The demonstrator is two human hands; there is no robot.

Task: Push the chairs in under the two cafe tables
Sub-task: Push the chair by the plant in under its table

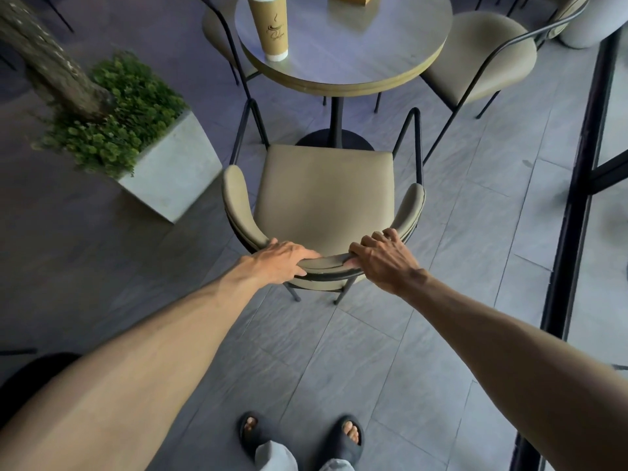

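Note:
An olive padded chair (323, 195) with a thin black metal frame stands in front of me, its seat facing a round cafe table (356, 62). The seat's front edge lies just short of the table's rim, near the black pedestal base (334, 139). My left hand (282, 260) grips the curved backrest on its left side. My right hand (382, 258) grips the same backrest on its right side. A second olive chair (482, 56) stands at the table's right, and a third (217, 28) at its left, partly hidden by the tabletop.
A tall paper coffee cup (270, 27) stands on the table. A concrete planter (170, 178) with green shrubs and a tree trunk sits close to the chair's left. A black metal window frame (577, 198) runs along the right. My sandalled feet (300, 433) stand on grey tiles.

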